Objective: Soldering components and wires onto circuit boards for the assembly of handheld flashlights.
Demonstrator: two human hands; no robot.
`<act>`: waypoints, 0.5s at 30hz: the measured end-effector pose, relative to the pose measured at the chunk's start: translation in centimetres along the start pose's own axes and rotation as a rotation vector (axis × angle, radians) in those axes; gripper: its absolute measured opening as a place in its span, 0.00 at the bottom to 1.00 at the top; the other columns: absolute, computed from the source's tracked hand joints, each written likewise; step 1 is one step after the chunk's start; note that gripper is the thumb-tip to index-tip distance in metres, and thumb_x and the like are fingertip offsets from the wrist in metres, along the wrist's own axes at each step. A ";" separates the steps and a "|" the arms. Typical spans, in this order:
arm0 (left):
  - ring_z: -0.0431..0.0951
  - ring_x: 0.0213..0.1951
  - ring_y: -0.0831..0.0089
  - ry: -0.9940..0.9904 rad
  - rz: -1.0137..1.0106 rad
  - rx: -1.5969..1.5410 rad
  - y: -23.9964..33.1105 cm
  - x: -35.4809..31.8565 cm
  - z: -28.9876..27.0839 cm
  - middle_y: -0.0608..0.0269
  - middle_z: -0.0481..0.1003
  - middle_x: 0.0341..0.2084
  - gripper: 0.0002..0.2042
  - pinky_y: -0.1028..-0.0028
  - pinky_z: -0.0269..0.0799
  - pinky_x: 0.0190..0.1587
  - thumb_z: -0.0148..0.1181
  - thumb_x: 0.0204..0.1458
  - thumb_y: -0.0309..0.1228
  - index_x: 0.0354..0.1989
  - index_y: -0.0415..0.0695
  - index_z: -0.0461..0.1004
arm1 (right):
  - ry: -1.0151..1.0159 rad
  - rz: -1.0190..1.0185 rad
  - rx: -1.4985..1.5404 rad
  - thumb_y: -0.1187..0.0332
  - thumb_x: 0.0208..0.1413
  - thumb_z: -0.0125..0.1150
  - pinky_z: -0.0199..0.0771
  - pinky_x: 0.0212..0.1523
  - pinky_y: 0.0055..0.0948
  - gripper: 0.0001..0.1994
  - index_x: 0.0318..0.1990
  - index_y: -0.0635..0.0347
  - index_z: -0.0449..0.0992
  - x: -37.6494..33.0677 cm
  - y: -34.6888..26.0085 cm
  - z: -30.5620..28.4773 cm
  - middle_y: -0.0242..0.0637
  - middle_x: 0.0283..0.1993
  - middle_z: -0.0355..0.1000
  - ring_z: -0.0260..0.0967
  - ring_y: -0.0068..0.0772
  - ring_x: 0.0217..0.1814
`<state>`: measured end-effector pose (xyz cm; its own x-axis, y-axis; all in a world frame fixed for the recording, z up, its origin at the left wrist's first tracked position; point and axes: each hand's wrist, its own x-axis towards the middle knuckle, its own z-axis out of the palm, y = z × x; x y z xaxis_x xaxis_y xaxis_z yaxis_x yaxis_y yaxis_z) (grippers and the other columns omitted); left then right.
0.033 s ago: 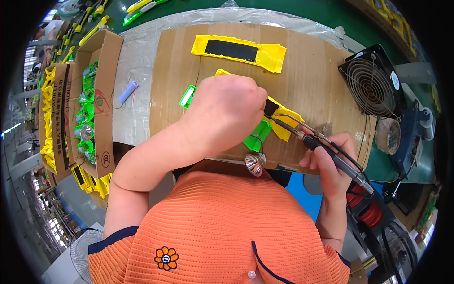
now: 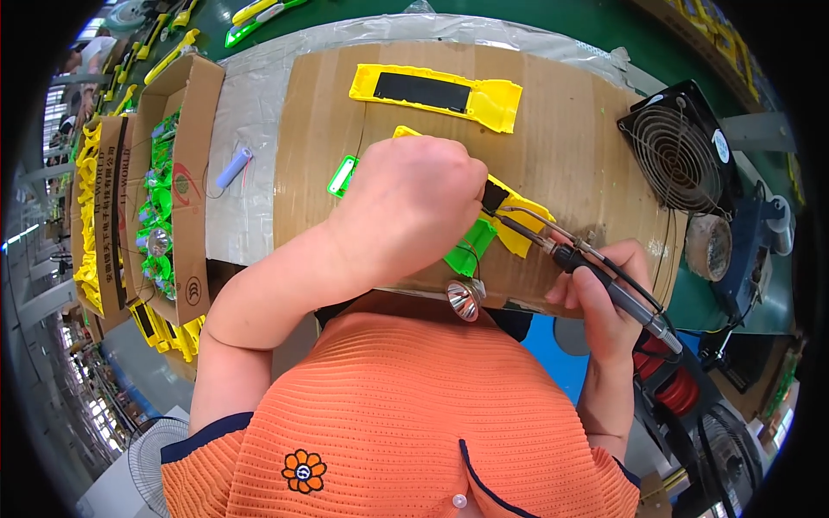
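My right hand (image 2: pixel 613 298) grips a soldering iron (image 2: pixel 611 287) with a thin metal tube and black cable along it. Its tip points left, to the work beside my left hand (image 2: pixel 414 203). That hand is closed, knuckles up, over a yellow plastic housing half (image 2: pixel 525 217) and a green plastic housing (image 2: pixel 473 249); whatever its fingers pinch is hidden under it. A round reflector lamp (image 2: pixel 464 300) hangs by wires at the green housing's near end. The green housing's other end (image 2: pixel 343 176) shows left of my wrist.
Beyond lies another yellow housing half (image 2: pixel 423 92) with a black panel on the cardboard sheet (image 2: pixel 579 129). A wired blue battery cell (image 2: pixel 233 169) lies left. Farther left, a cardboard box (image 2: pixel 200 173) holds green assemblies. A black fan (image 2: pixel 678 147) stands at the right.
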<state>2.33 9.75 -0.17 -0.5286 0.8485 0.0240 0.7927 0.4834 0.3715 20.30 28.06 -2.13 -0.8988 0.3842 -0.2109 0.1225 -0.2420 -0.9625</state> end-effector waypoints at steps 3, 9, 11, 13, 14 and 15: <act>0.77 0.31 0.59 0.018 0.003 -0.013 0.1 0.0 0.0 0.62 0.76 0.23 0.03 0.63 0.73 0.35 0.62 0.45 0.29 0.24 0.44 0.78 | -0.016 -0.006 -0.037 0.82 0.56 0.59 0.74 0.27 0.18 0.09 0.39 0.64 0.64 0.0 -0.3 0.1 0.41 0.30 0.76 0.74 0.22 0.27; 0.77 0.31 0.59 0.002 -0.006 -0.010 0.1 0.0 -0.1 0.61 0.76 0.23 0.04 0.62 0.73 0.35 0.61 0.45 0.29 0.24 0.43 0.78 | -0.032 0.011 -0.063 0.80 0.57 0.59 0.75 0.29 0.18 0.09 0.40 0.64 0.65 0.2 -0.4 0.1 0.40 0.30 0.77 0.75 0.21 0.29; 0.77 0.31 0.59 0.000 -0.006 -0.012 0.1 0.1 -0.1 0.61 0.76 0.23 0.04 0.62 0.73 0.35 0.61 0.45 0.29 0.24 0.43 0.78 | -0.049 0.000 -0.074 0.80 0.57 0.60 0.75 0.30 0.18 0.09 0.40 0.64 0.65 0.3 -0.4 0.0 0.39 0.30 0.77 0.76 0.21 0.29; 0.77 0.31 0.58 -0.002 -0.005 -0.014 0.1 0.1 -0.2 0.61 0.76 0.23 0.04 0.62 0.73 0.35 0.61 0.45 0.29 0.24 0.43 0.78 | -0.042 0.002 -0.080 0.80 0.57 0.60 0.75 0.30 0.18 0.09 0.40 0.64 0.65 0.3 -0.4 0.2 0.39 0.30 0.77 0.76 0.21 0.29; 0.77 0.31 0.58 -0.003 0.002 -0.012 0.0 0.1 -0.2 0.61 0.76 0.23 0.04 0.62 0.73 0.35 0.61 0.45 0.29 0.23 0.43 0.78 | -0.035 0.003 -0.086 0.80 0.57 0.60 0.75 0.30 0.18 0.08 0.39 0.64 0.65 0.3 -0.5 0.3 0.39 0.30 0.77 0.76 0.22 0.29; 0.77 0.31 0.58 -0.004 0.008 -0.009 0.0 0.1 -0.2 0.61 0.75 0.23 0.04 0.62 0.73 0.35 0.61 0.45 0.29 0.23 0.43 0.78 | -0.035 0.004 -0.087 0.80 0.57 0.60 0.75 0.30 0.18 0.08 0.39 0.64 0.65 0.4 -0.6 0.3 0.39 0.30 0.77 0.76 0.22 0.29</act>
<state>2.21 9.80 0.02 -0.5208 0.8534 0.0235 0.7942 0.4742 0.3800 19.76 28.05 -1.60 -0.9122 0.3518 -0.2100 0.1606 -0.1644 -0.9732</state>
